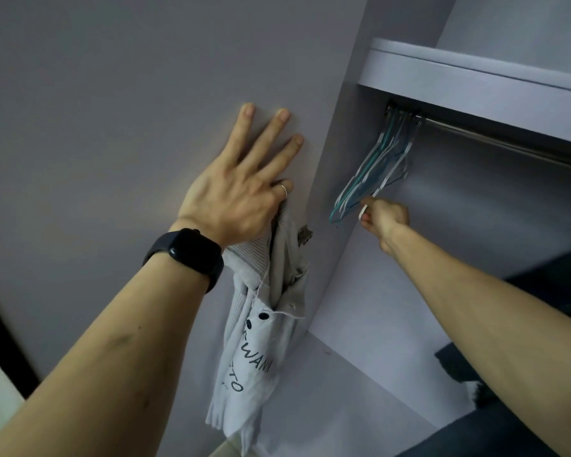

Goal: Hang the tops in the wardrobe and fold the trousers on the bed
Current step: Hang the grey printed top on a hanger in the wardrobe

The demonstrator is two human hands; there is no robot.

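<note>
A pale grey top (261,341) with black lettering hangs down beside the wardrobe door (112,110). My left hand (241,189) lies with straight fingers flat against the door while its thumb pins the top's upper edge. Inside the wardrobe, a bunch of thin teal and white hangers (373,169) hangs at the left end of the metal rail (495,140). My right hand (384,219) reaches in and grips the lower end of a white hanger (365,209) from that bunch.
A shelf (475,84) sits just above the rail. Dark garments (459,364) lie low on the right inside the wardrobe. A metal hinge (305,235) sticks out at the door's edge, right next to the top.
</note>
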